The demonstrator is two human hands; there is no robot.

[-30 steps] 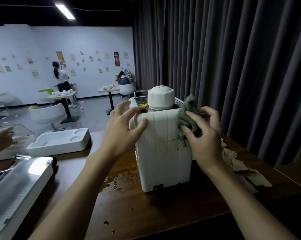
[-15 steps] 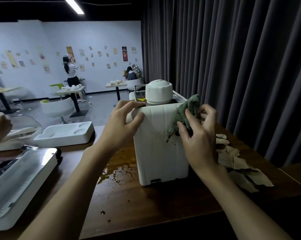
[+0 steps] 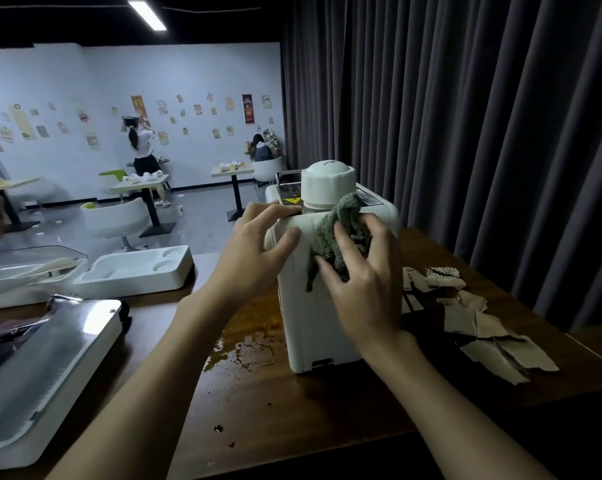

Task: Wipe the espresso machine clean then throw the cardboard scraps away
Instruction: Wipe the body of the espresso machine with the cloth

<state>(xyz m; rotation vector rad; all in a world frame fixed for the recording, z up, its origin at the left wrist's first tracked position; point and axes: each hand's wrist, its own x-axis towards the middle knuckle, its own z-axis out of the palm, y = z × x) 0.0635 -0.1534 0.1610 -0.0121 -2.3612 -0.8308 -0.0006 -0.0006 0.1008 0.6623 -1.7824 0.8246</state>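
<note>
right now the white espresso machine (image 3: pixel 313 323) is standing upright on the dark wooden worktop (image 3: pixel 292 410), its plain back face turned toward the camera and a round white cap (image 3: pixel 328 183) sitting on top. the left hand (image 3: pixel 254 251) is bracing the machine's upper left corner: its fingers are lying spread and fairly straight over the top edge while the thumb is pressing on the near face, so nothing is being held inside it. the right hand (image 3: pixel 365 289) is working at the upper right of the same face, its fingers bent and bunching a grey-green cloth (image 3: pixel 330 233) against the plastic; a loose tail of the cloth is hanging down the face below the hand. a brown puddle (image 3: pixel 244 351) is lying on the worktop, touching the machine's base on its left, with a few small drops nearer the camera. the cardboard scraps (image 3: pixel 483 323) are lying in a loose scatter on the worktop just to the right of the machine, torn and overlapping. off to the left a white foam tray (image 3: pixel 136 268) and a shiny flat appliance (image 3: pixel 43 358) are resting on the worktop, well apart from the machine. a dark curtain (image 3: pixel 465 133) is hanging behind on the right
</note>
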